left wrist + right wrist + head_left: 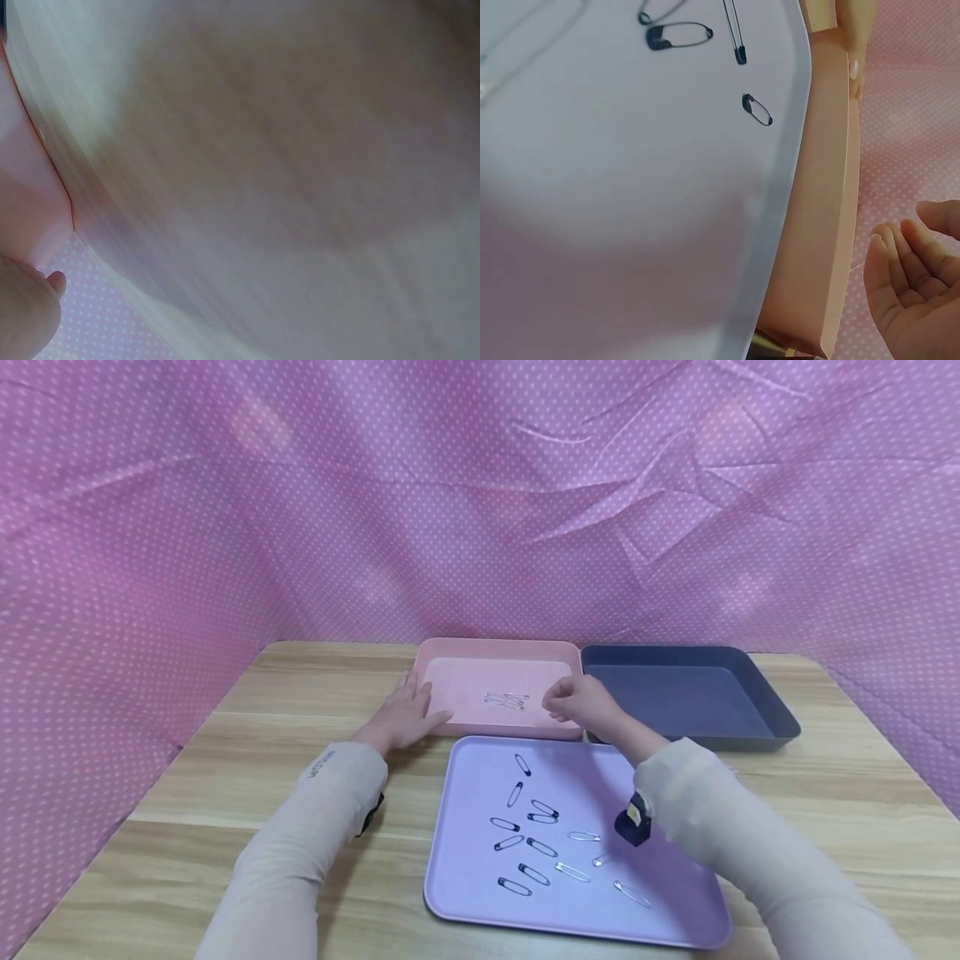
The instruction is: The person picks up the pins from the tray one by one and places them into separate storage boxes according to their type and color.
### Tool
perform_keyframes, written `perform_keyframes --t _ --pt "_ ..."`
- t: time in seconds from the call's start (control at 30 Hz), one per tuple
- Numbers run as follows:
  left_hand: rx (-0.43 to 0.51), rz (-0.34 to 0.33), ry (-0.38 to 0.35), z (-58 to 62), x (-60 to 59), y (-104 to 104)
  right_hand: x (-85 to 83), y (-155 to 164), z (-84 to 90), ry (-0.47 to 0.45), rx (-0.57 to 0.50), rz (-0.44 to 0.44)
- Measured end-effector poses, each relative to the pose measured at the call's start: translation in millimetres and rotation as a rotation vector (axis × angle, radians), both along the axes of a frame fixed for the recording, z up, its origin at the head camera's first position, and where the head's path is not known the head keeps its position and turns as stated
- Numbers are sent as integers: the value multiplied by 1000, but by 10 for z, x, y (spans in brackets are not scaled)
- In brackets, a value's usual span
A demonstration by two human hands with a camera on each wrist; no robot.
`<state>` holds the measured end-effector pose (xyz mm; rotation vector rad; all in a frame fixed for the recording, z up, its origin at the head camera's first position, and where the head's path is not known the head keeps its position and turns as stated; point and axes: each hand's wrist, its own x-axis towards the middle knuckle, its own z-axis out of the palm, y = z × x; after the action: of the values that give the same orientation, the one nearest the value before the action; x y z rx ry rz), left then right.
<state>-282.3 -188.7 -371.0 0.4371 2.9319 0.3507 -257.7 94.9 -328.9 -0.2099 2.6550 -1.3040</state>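
Note:
My left hand (401,714) rests at the left end of the pink tray (457,693), fingers spread along its side and thumb by the front rim. Above the right part of that tray hovers my right hand (585,702). Its fingers are loosely bent in the right wrist view, with the thumb tip apart from them and nothing visible between. Several silver safety pins (506,701) lie together in the pink tray. Nearer me, the lilac tray (465,777) carries several black safety pins (514,887) on the left and several silver ones (573,872) toward the middle right.
A dark blue-grey tray (675,697) stands right of the pink one, their sides meeting. All the trays are on a wood-grain table (232,752). Pink dotted cloth (480,527) hangs behind and at both sides.

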Motion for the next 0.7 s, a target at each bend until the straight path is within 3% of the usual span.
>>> perform_keyframes --t 0.27,0.7 --pt "10 -14 14 -39 -5 -33 197 22 16 12 20 14" --pt "29 -67 28 -97 -54 -161 542 45 -109 52 7 18"
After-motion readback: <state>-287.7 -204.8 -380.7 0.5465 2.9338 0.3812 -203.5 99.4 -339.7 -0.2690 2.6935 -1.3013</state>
